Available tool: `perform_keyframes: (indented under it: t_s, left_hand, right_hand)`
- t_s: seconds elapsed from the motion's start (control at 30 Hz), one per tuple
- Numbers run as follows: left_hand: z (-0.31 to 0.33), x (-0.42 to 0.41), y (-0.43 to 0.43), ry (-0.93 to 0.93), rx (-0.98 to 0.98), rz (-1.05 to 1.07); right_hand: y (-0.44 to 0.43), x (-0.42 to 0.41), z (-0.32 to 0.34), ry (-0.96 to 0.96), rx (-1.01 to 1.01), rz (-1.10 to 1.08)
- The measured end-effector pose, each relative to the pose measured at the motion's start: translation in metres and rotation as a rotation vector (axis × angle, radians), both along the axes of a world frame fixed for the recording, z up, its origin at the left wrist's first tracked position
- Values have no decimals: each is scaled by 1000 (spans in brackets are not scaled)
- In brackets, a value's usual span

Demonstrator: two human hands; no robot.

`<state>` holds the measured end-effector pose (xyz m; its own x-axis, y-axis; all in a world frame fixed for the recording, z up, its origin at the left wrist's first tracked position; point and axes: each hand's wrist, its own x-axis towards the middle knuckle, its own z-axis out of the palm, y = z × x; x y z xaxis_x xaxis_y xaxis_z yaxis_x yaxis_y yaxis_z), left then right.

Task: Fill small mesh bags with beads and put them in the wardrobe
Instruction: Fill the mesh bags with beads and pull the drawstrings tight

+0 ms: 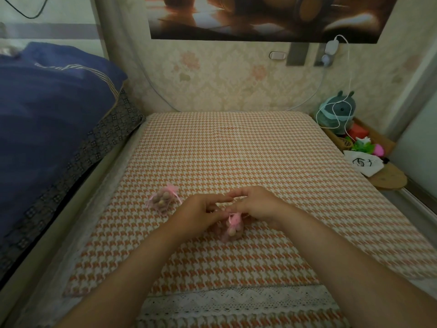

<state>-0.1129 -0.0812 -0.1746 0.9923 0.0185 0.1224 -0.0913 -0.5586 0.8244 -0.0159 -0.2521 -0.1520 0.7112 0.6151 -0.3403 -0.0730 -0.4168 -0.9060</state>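
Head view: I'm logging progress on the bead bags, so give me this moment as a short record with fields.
surface: houndstooth-patterned cloth
bag in hands: pink mesh bag with beads inside, resting on the cloth between both hands
left hand: left hand pinching at the bag's neck
right hand: right hand at the bag's neck, fingers curled on the ribbon
finished bag: second filled bag lying alone on the cloth, left of the hands, top drawn shut
loose beads: none visible
wardrobe: not in view

Home bedroom indicated: blue bedding [52, 110] heaped at left, floral wallpaper [222, 74] behind, plush toy [337, 112] kept on a side shelf [387, 178].
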Motion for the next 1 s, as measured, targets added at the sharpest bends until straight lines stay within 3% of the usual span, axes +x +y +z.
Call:
perform_keyframes:
  t_s: [0.2,0.53,0.77,1.0]
  left_hand:
    - [1,0,0,49,-36,-98]
    - [4,0,4,16,169,81]
    - [10,1,2,-80,353,48]
    - [0,2,-1,-48,345,111]
  right_hand:
    - [1,-1,-3,-24,-93,-5]
    - [-9,-2,6,121,19,131]
    - [-2,-10,13,-88,-150,138]
    - [5,-12,9,-209,-140,12]
